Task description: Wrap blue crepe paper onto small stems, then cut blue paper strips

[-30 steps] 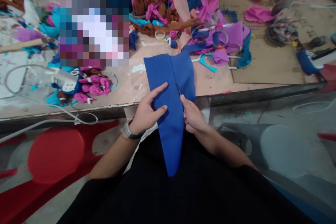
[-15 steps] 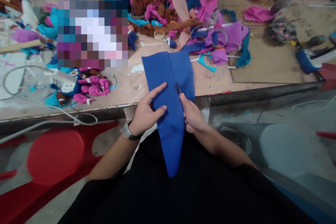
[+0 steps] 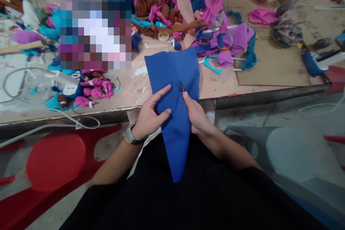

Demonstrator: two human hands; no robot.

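A long blue cloth piece (image 3: pixel 175 125) lies partly over the table edge. Its wide end rests on the tabletop and its narrow end hangs down over my lap. My left hand (image 3: pixel 151 115) lies on the cloth's left side, with index finger and thumb stretched out apart on it. At the cloth's right side, my right hand (image 3: pixel 198 113) is closed around what looks like a pair of scissors (image 3: pixel 181 86). Only a dark, pointed blade shows, over the cloth and pointing up and left; the handles are hidden in my hand.
A heap of pink, brown, purple and teal cloth pieces (image 3: pixel 161 5) fills the table's back. Cardboard (image 3: pixel 272 68) lies right, with a grey pin-studded cushion (image 3: pixel 287 32). Cloth bundles (image 3: pixel 97 88) and a white cord (image 3: pixel 54 125) are left. Red (image 3: pixel 56 160) and grey stools (image 3: pixel 292 152) flank me.
My right hand and the dark blade have shifted slightly up and left over the cloth. The cloth's upper edge has moved a little. My left hand has stayed in place.
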